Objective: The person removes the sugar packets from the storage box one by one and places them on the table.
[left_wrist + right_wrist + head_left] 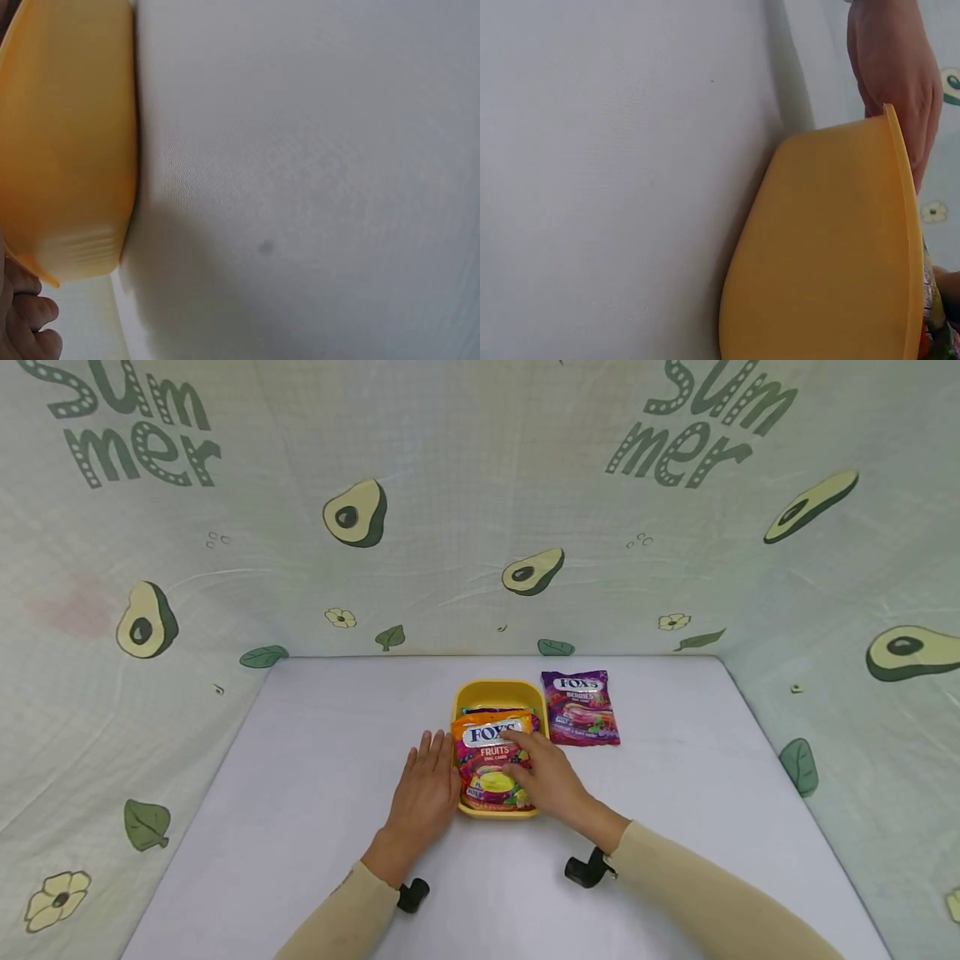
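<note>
While the left grip (422, 789) lies straight-fingered beside the yellow tub (498, 691), the right grip (551, 778) bends over the fruit packet (487, 764) inside, whether pinching unclear; filling looks partly done, berry packet (581, 708) beyond it apparently left.

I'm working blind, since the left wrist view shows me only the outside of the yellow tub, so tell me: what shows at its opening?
Observer: From the head view, a Fox's Fruits packet covers most of the opening of the yellow tub.
Operator: Is a hand on that packet?
Observer: Yes, the right hand touches it from the right side.
Operator: Anything outside the tub?
Observer: A purple Fox's Berries packet lies on the table, to the right of the tub's far end.
</note>
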Action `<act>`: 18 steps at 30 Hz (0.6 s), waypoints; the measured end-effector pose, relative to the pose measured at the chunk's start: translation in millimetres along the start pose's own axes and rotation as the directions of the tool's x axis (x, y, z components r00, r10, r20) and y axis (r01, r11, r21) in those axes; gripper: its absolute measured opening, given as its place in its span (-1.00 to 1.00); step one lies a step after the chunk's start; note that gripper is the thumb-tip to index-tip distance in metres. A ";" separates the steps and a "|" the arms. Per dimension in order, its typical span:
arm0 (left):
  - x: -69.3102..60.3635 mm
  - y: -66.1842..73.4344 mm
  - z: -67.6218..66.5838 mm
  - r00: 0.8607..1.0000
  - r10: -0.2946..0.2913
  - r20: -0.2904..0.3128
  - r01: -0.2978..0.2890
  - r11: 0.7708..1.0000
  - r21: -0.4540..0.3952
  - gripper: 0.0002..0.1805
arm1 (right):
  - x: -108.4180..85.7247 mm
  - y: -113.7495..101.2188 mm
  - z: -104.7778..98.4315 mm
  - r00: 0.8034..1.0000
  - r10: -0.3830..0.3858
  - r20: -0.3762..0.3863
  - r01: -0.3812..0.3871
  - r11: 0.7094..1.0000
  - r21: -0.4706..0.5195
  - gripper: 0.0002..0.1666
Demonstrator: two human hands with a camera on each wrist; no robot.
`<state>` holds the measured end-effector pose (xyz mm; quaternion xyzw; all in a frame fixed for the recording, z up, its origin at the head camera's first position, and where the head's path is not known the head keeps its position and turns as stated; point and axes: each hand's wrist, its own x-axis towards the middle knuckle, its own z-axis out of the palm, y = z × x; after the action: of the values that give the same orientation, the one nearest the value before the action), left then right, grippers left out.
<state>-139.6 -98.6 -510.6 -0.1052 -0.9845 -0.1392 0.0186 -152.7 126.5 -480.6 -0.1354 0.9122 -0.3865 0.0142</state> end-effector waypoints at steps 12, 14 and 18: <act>-0.5 0.2 -0.2 1.000 0.001 -0.017 -0.001 1.000 -0.022 -0.31 | 16.2 13.0 -16.3 0.992 0.055 -0.117 -0.037 0.988 0.147 -0.44; -0.7 0.0 -0.1 1.000 0.004 -0.020 -0.004 1.000 -0.023 -0.32 | 19.8 15.6 -21.6 0.990 0.085 -0.117 -0.067 0.986 0.152 -0.44; -0.5 -0.6 0.1 0.999 0.016 -0.032 -0.016 0.999 -0.028 -0.33 | 25.7 22.1 -31.0 0.985 0.122 -0.125 -0.101 0.981 0.165 -0.41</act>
<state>-139.2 -99.2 -510.9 -0.1111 -0.9811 -0.1547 0.0340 -186.7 156.3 -472.6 -0.0559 0.8837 -0.4644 -0.0150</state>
